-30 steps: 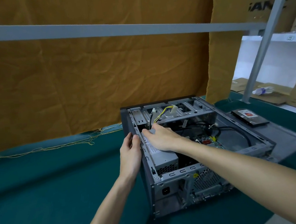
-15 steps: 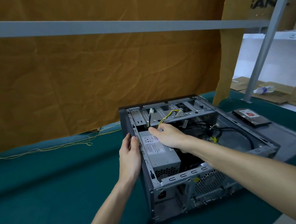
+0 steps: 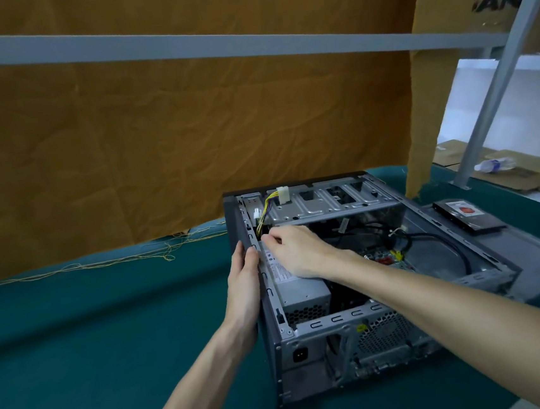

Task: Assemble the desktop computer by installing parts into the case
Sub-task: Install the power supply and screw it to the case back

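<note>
The tabletop (image 3: 93, 336), covered in green cloth, carries everything, and I read the open space around the work as room to turn the case (image 3: 367, 336), which lies on its side with the open face up so that I can reach straight down into it. The removed side panel (image 3: 530, 245) lies just beside the case on the right, and a hard drive (image 3: 468, 218) rests on it, kept near, I judge, for a later step. Inside, the power supply (image 3: 298, 287) sits in the near left corner against the rear wall, its socket showing through the back plate, so I take it as already in its place. My left hand (image 3: 245, 282) lies flat along the outer left wall with straight fingers, gripping nothing; I think it braces the case against sliding. My right hand (image 3: 294, 251) reaches in over the power supply's far end, fingers curled at the foot of the yellow and black cable bundle (image 3: 266, 209), but I cannot tell whether they pinch the wires. The bundle rises past the drive cage (image 3: 327, 200), and its white connector (image 3: 282, 195) rests on the cage's top edge, out of the way.
</note>
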Demonstrator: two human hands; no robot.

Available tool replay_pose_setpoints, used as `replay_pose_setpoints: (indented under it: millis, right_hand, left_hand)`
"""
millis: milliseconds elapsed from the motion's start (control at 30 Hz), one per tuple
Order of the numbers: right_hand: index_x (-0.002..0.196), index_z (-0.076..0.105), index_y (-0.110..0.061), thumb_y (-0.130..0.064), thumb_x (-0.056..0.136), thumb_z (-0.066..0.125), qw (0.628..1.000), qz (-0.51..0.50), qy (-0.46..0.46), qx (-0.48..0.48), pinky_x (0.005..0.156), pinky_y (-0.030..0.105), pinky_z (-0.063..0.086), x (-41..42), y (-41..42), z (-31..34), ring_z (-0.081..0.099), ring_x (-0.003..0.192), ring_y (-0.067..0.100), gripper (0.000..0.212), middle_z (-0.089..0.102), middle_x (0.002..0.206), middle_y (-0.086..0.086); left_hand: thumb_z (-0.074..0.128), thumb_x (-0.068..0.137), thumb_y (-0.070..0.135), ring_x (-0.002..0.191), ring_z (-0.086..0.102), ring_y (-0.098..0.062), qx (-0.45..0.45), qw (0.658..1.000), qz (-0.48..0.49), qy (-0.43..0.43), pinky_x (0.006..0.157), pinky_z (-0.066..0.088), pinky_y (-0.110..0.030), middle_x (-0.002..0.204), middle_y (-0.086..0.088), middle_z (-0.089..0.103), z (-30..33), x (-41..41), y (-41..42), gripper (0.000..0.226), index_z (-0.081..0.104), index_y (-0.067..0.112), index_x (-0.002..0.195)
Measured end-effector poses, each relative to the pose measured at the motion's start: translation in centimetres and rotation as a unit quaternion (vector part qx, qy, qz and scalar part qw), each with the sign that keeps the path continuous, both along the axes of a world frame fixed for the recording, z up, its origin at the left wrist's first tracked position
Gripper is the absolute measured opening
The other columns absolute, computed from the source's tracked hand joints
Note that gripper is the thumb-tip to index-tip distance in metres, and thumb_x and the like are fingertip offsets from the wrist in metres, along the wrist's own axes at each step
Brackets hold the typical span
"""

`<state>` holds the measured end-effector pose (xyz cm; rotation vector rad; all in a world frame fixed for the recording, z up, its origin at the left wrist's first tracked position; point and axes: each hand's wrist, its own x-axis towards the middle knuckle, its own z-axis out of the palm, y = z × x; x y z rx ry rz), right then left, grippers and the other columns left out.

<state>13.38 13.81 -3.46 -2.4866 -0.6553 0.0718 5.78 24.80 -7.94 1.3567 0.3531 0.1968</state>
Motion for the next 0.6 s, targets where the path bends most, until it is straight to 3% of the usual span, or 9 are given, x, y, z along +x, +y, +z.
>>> replay_pose_setpoints:
  millis: [167, 267, 367, 433, 600]
  right_hand:
    - [0.068, 0.047, -0.021, -0.037, 0.104, 0.039, 1.0, 0.017, -0.022, -0.01, 0.054, 0.035, 0.036, -1.1, -1.2, -0.6, 0.05, 0.061, 0.019, 0.041, 0.057, 0.07, -0.002]
    - [0.067, 0.051, -0.02, -0.037, 0.104, 0.038, 0.996, -0.01, -0.066, -0.054, 0.052, 0.033, 0.031, -1.2, -1.0, -0.5, 0.053, 0.063, 0.02, 0.042, 0.059, 0.069, -0.001]
    - [0.066, 0.055, -0.018, -0.037, 0.105, 0.042, 0.992, -0.024, -0.097, -0.071, 0.055, 0.034, 0.033, -1.1, -0.6, -0.1, 0.053, 0.06, 0.024, 0.045, 0.058, 0.064, 0.001]
    - [0.064, 0.052, -0.02, -0.037, 0.105, 0.042, 0.997, -0.007, -0.059, -0.044, 0.056, 0.034, 0.035, -1.3, -0.6, -0.1, 0.052, 0.059, 0.024, 0.046, 0.058, 0.063, 0.002]
    - [0.063, 0.052, -0.017, -0.039, 0.105, 0.041, 0.998, 0.002, -0.061, -0.029, 0.053, 0.034, 0.036, -2.1, -1.2, -0.4, 0.049, 0.054, 0.023, 0.049, 0.054, 0.057, 0.001]
  left_hand:
    - [0.046, 0.105, 0.047, 0.131, 0.042, -0.002, 0.037, 0.999, -0.003, -0.009, 0.11, 0.03, -0.026, 0.157, 0.015, 0.039, -0.1, -0.2, 0.4, 0.054, 0.033, 0.038, 0.157]
    - [0.047, 0.105, 0.045, 0.136, 0.047, -0.01, 0.013, 1.0, 0.01, -0.006, 0.119, 0.033, -0.037, 0.157, 0.012, 0.042, -0.2, -0.1, 0.2, 0.054, 0.036, 0.035, 0.156]
    - [0.05, 0.103, 0.047, 0.131, 0.055, -0.015, -0.03, 0.999, 0.002, 0.012, 0.116, 0.04, -0.043, 0.154, 0.01, 0.046, -0.4, -0.6, -0.4, 0.06, 0.032, 0.032, 0.158]
    - [0.051, 0.102, 0.049, 0.124, 0.062, -0.018, -0.049, 0.999, -0.012, 0.017, 0.111, 0.045, -0.047, 0.149, 0.006, 0.053, -0.7, -1.1, -0.6, 0.058, 0.034, 0.036, 0.156]
    - [0.053, 0.102, 0.044, 0.137, 0.051, -0.02, -0.01, 1.0, 0.0, 0.0, 0.118, 0.036, -0.046, 0.155, 0.005, 0.047, -1.0, -1.0, -0.1, 0.06, 0.035, 0.028, 0.157]
